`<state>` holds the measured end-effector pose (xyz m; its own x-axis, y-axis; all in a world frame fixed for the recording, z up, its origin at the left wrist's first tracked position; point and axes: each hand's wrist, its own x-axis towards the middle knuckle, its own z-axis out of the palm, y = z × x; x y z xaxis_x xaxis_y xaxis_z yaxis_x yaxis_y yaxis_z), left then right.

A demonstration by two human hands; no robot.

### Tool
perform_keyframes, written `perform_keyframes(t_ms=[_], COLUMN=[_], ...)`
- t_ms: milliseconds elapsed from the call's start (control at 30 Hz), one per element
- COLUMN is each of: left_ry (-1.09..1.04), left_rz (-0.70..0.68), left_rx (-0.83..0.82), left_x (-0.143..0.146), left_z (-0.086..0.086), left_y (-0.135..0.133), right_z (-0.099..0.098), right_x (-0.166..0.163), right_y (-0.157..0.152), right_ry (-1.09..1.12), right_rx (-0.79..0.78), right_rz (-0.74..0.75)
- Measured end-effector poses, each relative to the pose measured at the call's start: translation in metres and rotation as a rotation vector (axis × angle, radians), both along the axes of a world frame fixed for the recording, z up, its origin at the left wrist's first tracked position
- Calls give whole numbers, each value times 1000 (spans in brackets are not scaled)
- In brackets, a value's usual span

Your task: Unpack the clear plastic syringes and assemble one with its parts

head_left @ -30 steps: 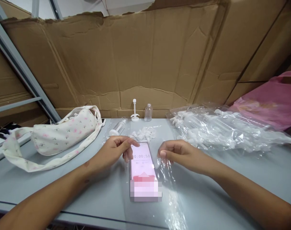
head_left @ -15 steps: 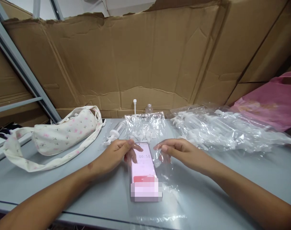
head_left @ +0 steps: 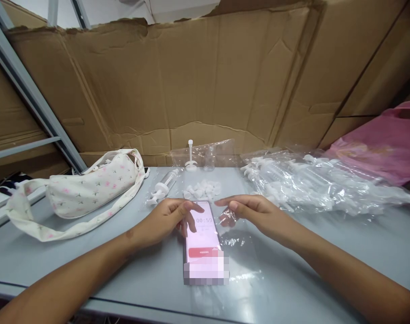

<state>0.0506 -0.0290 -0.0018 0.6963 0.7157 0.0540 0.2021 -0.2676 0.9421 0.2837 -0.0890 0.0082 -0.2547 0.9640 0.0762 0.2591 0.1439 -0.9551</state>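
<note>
A lit phone (head_left: 205, 236) lies on the grey table between my hands, with timer digits on its screen. My left hand (head_left: 179, 213) hovers over the phone's left edge, its fingers apart and the index finger stretched across the screen. To the right of the phone, my right hand (head_left: 243, 210) has thin film of a clear plastic bag (head_left: 240, 243) between thumb and fingers. Just beyond the phone sits a pile of small white plastic parts (head_left: 205, 189). A clear syringe-like tube with white ends (head_left: 164, 184) lies left of the pile.
Behind the pile stand a white plunger-like piece (head_left: 191, 155) and a clear small bottle (head_left: 209, 158). Bagged syringe-like parts (head_left: 313, 182) lie at right beside a pink bag (head_left: 380, 139). A floral pouch (head_left: 93, 184) rests left. Cardboard (head_left: 205, 81) walls the back.
The clear bag's far end has lifted off the small white parts and now rises in front of the plunger-like piece and bottle. The timer went from 58 to 59. Both hands barely moved.
</note>
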Motion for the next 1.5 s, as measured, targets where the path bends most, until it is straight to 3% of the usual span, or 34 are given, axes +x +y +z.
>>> perform_keyframes(t_ms=[167,433,667,800,1067,1267,1500], left_ry=[78,48,122,108,46,90,18], left_rz=[-45,21,-56,-25,52,-34,-1], left_rx=[8,-7,-11,4,-6,-63,-79], left_x=[1,1,1,2,2,2,1], left_z=[1,1,4,4,2,2,0], left_y=[-4,-4,-6,-5,-4,-4,-3], right_z=[0,-5,-7,-6,-7,-3,-2], right_x=[-1,-1,1,2,-1,3,4], right_y=[-1,-2,1,-1,1,1,2], right_ry=[64,156,395,385,448,558,608], right_rx=[20,-47,-51,-35,-58,-35,-39], right_rz=[-113,5,-67,-21,-90,-153,-147])
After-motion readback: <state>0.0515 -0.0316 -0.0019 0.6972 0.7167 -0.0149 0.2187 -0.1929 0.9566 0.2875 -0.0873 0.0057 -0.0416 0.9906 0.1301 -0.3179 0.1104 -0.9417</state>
